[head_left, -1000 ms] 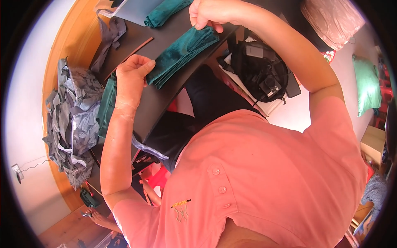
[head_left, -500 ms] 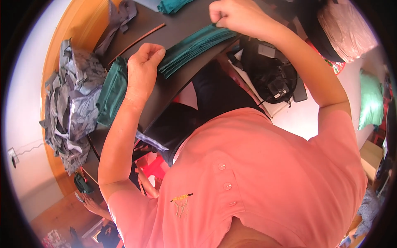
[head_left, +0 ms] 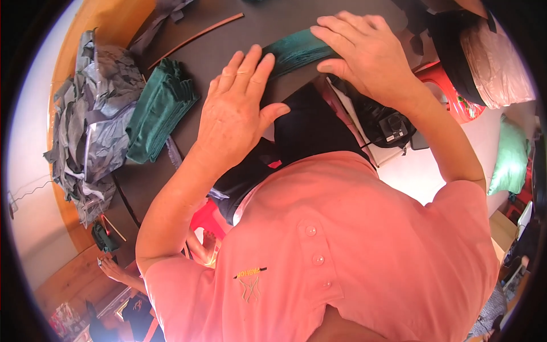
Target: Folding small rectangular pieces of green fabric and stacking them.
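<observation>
So on the left we've got a heap of grey cloth scraps (head_left: 99, 125), then a folded green bundle (head_left: 159, 111) on the dark worktop (head_left: 205, 51). Next we see the left hand (head_left: 236, 105), palm down, fingers straight, thumb splayed, gripping nothing, fingertips by the left end of the flat green stack (head_left: 293, 52). That's lying between both hands. The right hand (head_left: 367, 60) stretches loosely over its right end, not pinching it.
</observation>
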The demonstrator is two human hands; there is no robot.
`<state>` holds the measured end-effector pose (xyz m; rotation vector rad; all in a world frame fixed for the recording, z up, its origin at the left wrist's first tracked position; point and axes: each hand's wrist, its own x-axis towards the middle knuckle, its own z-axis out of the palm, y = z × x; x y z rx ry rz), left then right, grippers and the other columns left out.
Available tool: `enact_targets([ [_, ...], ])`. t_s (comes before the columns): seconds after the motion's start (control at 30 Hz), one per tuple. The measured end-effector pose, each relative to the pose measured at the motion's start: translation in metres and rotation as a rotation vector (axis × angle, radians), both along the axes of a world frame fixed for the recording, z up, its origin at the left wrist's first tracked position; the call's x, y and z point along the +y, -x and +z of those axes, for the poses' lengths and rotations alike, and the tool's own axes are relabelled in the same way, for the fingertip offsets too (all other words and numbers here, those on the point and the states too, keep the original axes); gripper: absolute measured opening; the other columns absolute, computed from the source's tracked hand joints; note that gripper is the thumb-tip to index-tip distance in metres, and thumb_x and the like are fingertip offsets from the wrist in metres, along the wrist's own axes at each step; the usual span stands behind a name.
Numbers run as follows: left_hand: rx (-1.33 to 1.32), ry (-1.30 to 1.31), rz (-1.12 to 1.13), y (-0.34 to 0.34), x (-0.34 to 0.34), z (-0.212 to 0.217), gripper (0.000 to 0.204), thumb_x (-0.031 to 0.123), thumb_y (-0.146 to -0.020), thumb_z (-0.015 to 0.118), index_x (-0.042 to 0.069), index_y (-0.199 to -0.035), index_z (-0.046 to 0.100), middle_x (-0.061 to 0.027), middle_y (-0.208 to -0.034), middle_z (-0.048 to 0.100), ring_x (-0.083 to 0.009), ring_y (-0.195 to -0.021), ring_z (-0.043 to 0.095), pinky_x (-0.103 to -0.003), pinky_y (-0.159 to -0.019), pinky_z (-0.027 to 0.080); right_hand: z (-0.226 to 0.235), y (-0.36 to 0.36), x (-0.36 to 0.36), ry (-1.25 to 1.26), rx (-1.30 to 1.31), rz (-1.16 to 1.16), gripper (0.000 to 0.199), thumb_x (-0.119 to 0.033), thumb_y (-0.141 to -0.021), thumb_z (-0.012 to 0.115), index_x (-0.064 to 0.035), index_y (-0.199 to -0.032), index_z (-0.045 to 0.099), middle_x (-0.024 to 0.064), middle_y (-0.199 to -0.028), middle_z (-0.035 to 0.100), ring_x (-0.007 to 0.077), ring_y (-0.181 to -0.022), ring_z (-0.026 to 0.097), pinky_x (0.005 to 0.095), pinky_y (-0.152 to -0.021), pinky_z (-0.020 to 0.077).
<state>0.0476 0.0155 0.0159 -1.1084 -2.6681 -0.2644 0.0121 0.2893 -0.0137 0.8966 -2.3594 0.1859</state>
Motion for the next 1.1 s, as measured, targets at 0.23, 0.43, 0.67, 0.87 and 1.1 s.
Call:
enact_targets([
  [0.23, -0.143, 0.040, 0.064, 0.004, -0.011, -0.015, 0.087, 0.043, -0.086, 0.075, 0.004, -0.154, 0.040, -0.0182, -0.161, 0.038, -0.0426, -0.145, 0.038, -0.055, -0.114, 0.034, -0.026, -0.009, 0.008, 0.066, -0.163, -0.032, 0.065, -0.045, -0.090, 0.067, -0.0088, -0.143, 0.054, 0.0096, -0.145, 0.057, 0.0273, -0.134, 0.052, 0.0439, -0.106, 0.0378],
  [0.43, -0.069, -0.083, 0.052, 0.007, -0.005, -0.001, 0.067, 0.036, -0.087, 0.076, 0.004, -0.142, 0.055, -0.0179, -0.155, 0.045, -0.0421, -0.140, 0.043, -0.053, -0.109, 0.036, 0.013, 0.035, 0.027, 0.344, -0.311, 0.078, 0.036, -0.032, -0.091, 0.070, -0.0084, -0.118, 0.068, 0.0089, -0.122, 0.067, 0.0303, -0.112, 0.062, 0.0413, -0.095, 0.0445],
  [0.67, -0.265, -0.653, 0.327, 0.095, 0.028, 0.025, 0.022, 0.010, -0.087, 0.075, -0.001, -0.107, 0.073, -0.0107, -0.094, 0.072, -0.0163, -0.083, 0.067, -0.028, -0.079, 0.052, 0.024, 0.181, 0.044, 0.589, -0.257, -0.221, 0.021, -0.016, -0.078, 0.080, -0.0043, -0.093, 0.074, 0.0149, -0.091, 0.071, 0.0314, -0.088, 0.069, 0.0422, -0.080, 0.0519],
  [0.87, 0.408, -0.265, 0.200, 0.173, 0.044, -0.003, 0.022, 0.014, -0.082, 0.078, 0.006, -0.100, 0.071, -0.0091, -0.078, 0.066, -0.0285, -0.076, 0.065, -0.040, -0.068, 0.054, 0.009, 0.240, 0.049, 0.598, -0.580, -0.178, 0.021, -0.013, -0.074, 0.082, -0.0034, -0.089, 0.072, 0.0119, -0.086, 0.073, 0.0246, -0.081, 0.070, 0.0399, -0.075, 0.0538],
  [1.1, 0.327, -0.192, 0.223, 0.181, 0.041, -0.010, 0.018, 0.017, -0.081, 0.077, 0.010, -0.095, 0.068, -0.0084, -0.081, 0.067, -0.0309, -0.081, 0.065, -0.044, -0.068, 0.052, -0.004, 0.213, 0.073, 0.798, -0.741, 0.107, 0.005, -0.004, -0.088, 0.071, -0.0047, -0.089, 0.066, -0.0003, -0.094, 0.068, 0.0122, -0.095, 0.063, 0.0299, -0.087, 0.0497],
])
